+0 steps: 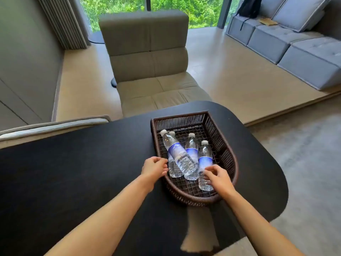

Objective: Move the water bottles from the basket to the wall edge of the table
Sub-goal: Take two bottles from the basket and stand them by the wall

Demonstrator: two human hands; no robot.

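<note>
A dark woven basket (180, 120) sits on the black table (73, 172), toward its right end. Several clear water bottles with blue labels and white caps lie inside it. One bottle (180, 154) lies slanted across the others. The rightmost bottle (205, 157) lies on the basket floor. My right hand (219, 179) hovers over that bottle's lower half, fingers spread and touching it without closing. My left hand (154, 168) is at the basket's left rim, fingers loosely bent beside the leftmost bottle (172, 169), holding nothing.
The grey wall (27, 61) runs along the left, with a pale ledge (55, 124) where the table meets it. A beige lounge chair (151, 71) stands beyond the table. A grey sofa (295, 43) is at the far right.
</note>
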